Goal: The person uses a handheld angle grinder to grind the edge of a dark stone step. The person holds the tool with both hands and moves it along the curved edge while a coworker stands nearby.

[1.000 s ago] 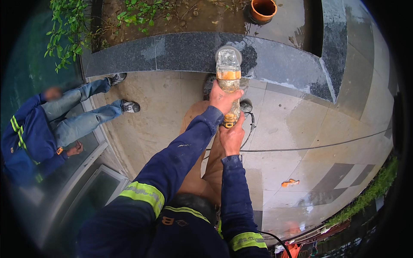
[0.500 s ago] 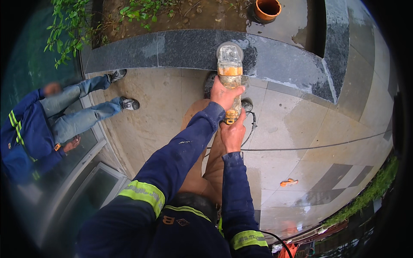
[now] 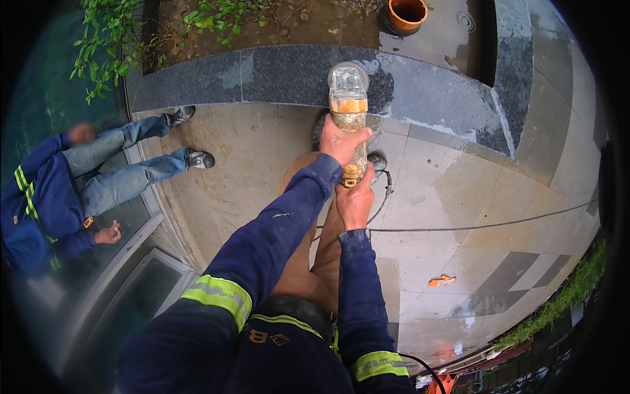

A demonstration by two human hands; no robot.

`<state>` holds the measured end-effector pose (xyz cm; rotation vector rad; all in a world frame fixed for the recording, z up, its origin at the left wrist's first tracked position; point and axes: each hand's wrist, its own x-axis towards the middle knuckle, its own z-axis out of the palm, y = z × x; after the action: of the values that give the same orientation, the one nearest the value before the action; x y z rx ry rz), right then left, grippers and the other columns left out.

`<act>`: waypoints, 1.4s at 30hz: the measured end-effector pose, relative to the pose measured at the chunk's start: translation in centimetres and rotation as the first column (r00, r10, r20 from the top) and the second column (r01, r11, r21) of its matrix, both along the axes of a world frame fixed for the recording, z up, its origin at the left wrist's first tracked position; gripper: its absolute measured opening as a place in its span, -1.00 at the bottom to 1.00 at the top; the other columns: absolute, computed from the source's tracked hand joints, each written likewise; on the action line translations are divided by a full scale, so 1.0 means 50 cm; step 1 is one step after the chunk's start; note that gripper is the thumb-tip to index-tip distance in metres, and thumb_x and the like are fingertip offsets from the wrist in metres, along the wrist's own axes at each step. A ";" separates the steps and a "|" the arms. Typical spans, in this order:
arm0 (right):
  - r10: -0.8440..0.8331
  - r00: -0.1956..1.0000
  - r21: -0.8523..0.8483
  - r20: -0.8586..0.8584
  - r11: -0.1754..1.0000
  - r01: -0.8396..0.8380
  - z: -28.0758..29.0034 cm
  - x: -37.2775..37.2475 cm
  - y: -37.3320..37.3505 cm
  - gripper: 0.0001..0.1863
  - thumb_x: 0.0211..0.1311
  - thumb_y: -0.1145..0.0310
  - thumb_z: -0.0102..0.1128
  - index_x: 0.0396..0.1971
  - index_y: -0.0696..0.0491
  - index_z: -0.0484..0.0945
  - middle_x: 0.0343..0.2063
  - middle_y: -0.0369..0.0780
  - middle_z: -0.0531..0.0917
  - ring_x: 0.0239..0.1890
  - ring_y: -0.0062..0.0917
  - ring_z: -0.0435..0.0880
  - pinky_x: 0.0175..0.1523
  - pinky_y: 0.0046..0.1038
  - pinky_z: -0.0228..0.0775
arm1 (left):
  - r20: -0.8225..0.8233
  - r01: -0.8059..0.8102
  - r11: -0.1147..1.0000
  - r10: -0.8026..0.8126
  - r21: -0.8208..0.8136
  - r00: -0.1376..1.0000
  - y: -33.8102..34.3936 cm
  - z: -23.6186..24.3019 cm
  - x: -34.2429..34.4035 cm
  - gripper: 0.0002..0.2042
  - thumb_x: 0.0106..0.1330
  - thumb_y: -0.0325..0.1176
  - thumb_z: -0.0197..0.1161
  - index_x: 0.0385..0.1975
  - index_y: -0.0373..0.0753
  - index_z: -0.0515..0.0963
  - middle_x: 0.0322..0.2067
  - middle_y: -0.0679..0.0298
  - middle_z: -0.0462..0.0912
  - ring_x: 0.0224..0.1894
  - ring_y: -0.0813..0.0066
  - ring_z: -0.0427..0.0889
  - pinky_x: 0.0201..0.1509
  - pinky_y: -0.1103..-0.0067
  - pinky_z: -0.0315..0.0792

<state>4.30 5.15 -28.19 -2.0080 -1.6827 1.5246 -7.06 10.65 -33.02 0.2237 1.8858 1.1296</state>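
Both my hands grip a dusty yellow and grey angle grinder. My left hand is closed around the middle of its body, thumb lying across it. Behind it, my right hand is wrapped around the rear end. At the far end, the round disc lies over the dark stone coping; whether it presses on the stone I cannot tell. Whitish wet residue marks the coping right of the disc. A black cord loops near the tool's rear.
Beyond the coping lies a planter bed of muddy water with an orange pot and leafy plants. A co-worker sits at left by a glass pane. On the tiles lie a long cable and an orange glove.
The grinder's head has shifted very slightly left along the coping, my hands moving with it. At left, the co-worker's lower hand has opened out.
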 end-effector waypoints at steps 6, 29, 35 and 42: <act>0.036 0.999 -0.001 -0.009 0.999 -0.036 -0.006 0.016 -0.002 -0.21 0.04 0.51 0.31 0.31 0.04 0.16 -0.37 0.21 0.66 -0.23 0.20 0.65 -0.19 0.06 0.46 | -0.018 -0.041 0.999 0.040 -0.021 0.999 -0.021 -0.007 0.008 -0.34 -0.02 -0.31 0.59 0.05 -0.40 0.39 -0.10 0.09 0.65 -0.09 0.33 0.67 0.06 0.42 0.55; 0.016 1.000 -0.038 -0.015 0.999 -0.017 -0.008 0.013 -0.005 -0.19 0.07 0.49 0.31 0.34 0.06 0.13 -0.39 0.21 0.66 -0.23 0.20 0.65 -0.18 0.07 0.45 | -0.008 -0.025 0.999 0.025 -0.023 1.000 -0.015 -0.012 0.011 -0.32 -0.03 -0.31 0.60 0.07 -0.42 0.38 -0.10 0.05 0.66 -0.09 0.30 0.68 0.07 0.40 0.54; 0.055 0.998 0.004 -0.007 0.998 -0.055 -0.011 0.031 -0.024 -0.19 0.07 0.49 0.30 0.34 0.09 0.13 -0.37 0.23 0.66 -0.22 0.21 0.65 -0.18 0.05 0.46 | 0.007 -0.035 0.998 0.036 -0.042 0.999 -0.039 -0.009 0.025 -0.30 -0.02 -0.31 0.59 0.09 -0.42 0.36 -0.06 0.03 0.64 -0.07 0.30 0.67 0.07 0.40 0.54; 0.024 1.000 0.007 0.003 1.000 -0.024 -0.018 0.032 -0.028 -0.17 0.04 0.51 0.32 0.34 0.11 0.13 -0.34 0.23 0.65 -0.24 0.20 0.65 -0.19 0.02 0.47 | 0.021 -0.020 0.999 0.021 -0.042 1.000 -0.027 -0.003 0.028 -0.31 -0.03 -0.31 0.59 0.09 -0.41 0.38 -0.08 0.07 0.66 -0.05 0.32 0.67 0.10 0.40 0.53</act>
<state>5.88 3.76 -29.10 -1.9952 -1.7170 1.5212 -5.68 9.30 -33.18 0.1687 1.8945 1.1011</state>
